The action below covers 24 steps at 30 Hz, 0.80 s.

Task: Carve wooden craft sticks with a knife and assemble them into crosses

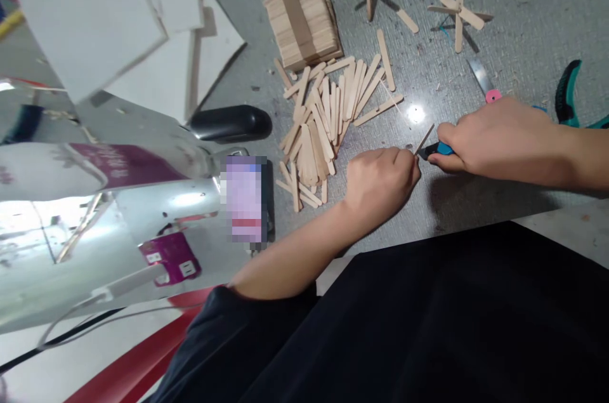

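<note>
My left hand (380, 184) is closed in a pinch around a thin wooden craft stick (425, 138), whose far end sticks up past the fingers. In my right hand (504, 136) is a blue and black craft knife (442, 148), its dark tip touching or very near the stick just beyond the left fingertips. Part of the knife is hidden inside the fist. To the left of the hands lies a loose heap of craft sticks (328, 108), with a bundle of sticks (280, 25) in a brown paper band behind it.
Star-shaped stick assemblies (459, 8) stand at the back. Teal and black handles (566, 95) lie at the far right, near a metal strip (480, 76) with a pink piece. Leftward are a phone (245, 200), a black case (233, 122), white boards (95, 22) and a purple box (171, 259).
</note>
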{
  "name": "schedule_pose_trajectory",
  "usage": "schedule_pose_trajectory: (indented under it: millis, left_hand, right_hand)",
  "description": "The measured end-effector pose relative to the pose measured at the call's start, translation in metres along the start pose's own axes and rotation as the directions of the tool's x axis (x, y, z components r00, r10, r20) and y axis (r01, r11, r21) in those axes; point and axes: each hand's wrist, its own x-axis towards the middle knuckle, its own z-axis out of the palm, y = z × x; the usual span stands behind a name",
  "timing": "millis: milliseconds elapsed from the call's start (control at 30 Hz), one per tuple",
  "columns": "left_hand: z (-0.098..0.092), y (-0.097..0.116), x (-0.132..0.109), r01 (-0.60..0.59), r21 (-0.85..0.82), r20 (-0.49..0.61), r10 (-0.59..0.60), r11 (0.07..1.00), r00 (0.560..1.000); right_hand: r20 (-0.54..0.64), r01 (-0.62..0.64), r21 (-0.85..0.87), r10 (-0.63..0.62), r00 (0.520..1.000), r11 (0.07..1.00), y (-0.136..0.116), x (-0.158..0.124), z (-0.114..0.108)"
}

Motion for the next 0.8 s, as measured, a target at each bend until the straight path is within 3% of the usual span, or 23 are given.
schedule_pose_trajectory:
  millis: [267, 600, 800]
  left_hand:
    - [-0.002, -0.005, 0.002, 0.145, -0.146, 0.074, -0.135, 0.979, 0.988]
    - [-0.011, 0.000, 0.006, 0.196, -0.154, 0.162, -0.171, 0.968, 0.972]
    - [-0.013, 0.002, 0.007, 0.205, -0.136, 0.167, -0.182, 0.969, 0.969]
  right_hand:
    - [-0.024, -0.042, -0.125, 0.039, 0.999, 0.991, 0.015, 0.003, 0.010]
    - [-0.034, -0.019, 0.063, 0.021, 0.999, 0.998, 0.007, -0.002, 0.001]
    - [0.005, 0.004, 0.063, -0.004, 1.000, 0.998, 0.002, -0.003, 0.001]
